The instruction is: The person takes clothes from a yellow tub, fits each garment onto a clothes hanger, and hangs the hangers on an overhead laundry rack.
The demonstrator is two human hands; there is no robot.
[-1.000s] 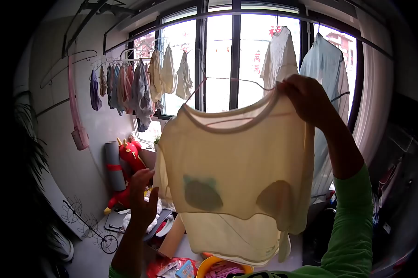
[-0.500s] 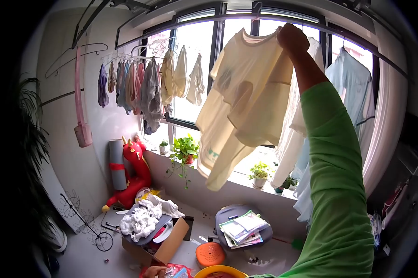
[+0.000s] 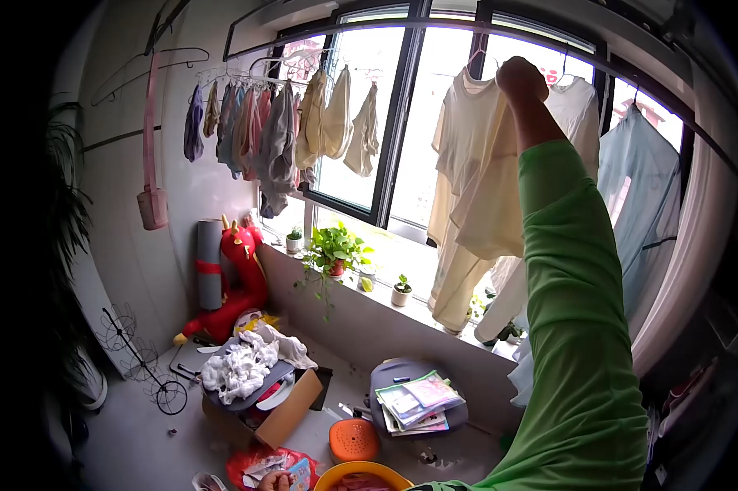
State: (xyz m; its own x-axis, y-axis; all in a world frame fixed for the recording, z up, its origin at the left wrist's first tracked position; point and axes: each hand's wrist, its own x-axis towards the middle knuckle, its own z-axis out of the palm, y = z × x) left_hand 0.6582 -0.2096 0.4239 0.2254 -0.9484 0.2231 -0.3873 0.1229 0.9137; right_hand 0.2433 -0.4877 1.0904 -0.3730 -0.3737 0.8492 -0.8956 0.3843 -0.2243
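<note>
Right hand closed on cream shirt at shoulder, hanging unconfirmed; blue shirt hung right of those fingers; cloth unhung in basin below; left hand grip indeterminate.

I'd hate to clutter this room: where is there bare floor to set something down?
The floor left of the box, nearer us than the wire stand, looks mostly bare; a narrow strip parts box and orange stool. Crowded: the floor around the red bag and yellow tub; the shirt in the right hand hangs near others.
</note>
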